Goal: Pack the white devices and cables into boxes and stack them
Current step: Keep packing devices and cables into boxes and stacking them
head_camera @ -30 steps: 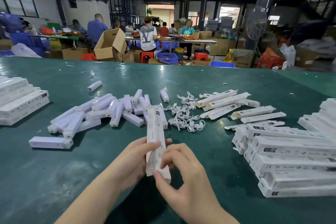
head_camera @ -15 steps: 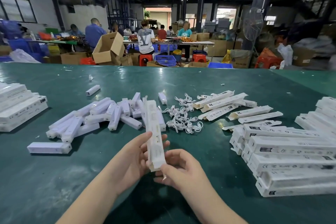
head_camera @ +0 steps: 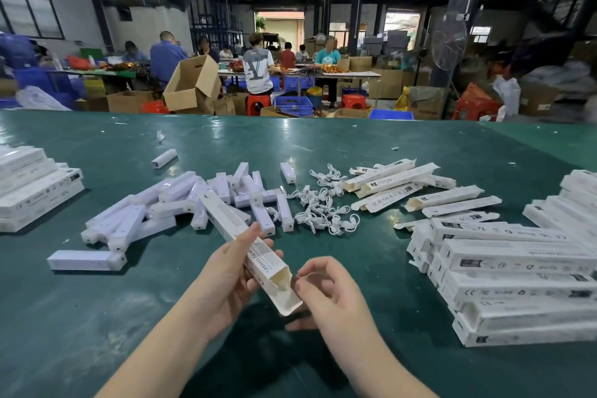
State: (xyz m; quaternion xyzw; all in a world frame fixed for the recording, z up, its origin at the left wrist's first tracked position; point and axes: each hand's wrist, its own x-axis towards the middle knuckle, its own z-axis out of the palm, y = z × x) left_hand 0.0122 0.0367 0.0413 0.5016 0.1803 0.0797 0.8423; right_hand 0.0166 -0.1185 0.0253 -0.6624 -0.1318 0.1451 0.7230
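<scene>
Left hand (head_camera: pixel 226 271) grips a long white carton (head_camera: pixel 245 237) around its middle, thumb on the printed top face and fingers curled beneath. Carton lies tilted, its far end pointing away and to the left, its near end open with the tuck flap (head_camera: pixel 286 299) folded out. Right hand (head_camera: pixel 326 291) sits just beside that open end, fingers curled, fingertips touching or nearly touching the flap; whether they pinch it cannot be told.

Beyond the left hand, a loose heap of white devices (head_camera: pixel 181 203) rests on the green worktop (head_camera: pixel 355 145). Beyond the right hand, a tangle of white cables (head_camera: pixel 323 207) lies next to that heap. Further right, unfilled flat cartons (head_camera: pixel 397 184) are scattered. Packed boxes (head_camera: pixel 517 278) are stacked to the right of the right hand, and a second stack (head_camera: pixel 32 191) stands well to the left of the left hand.
</scene>
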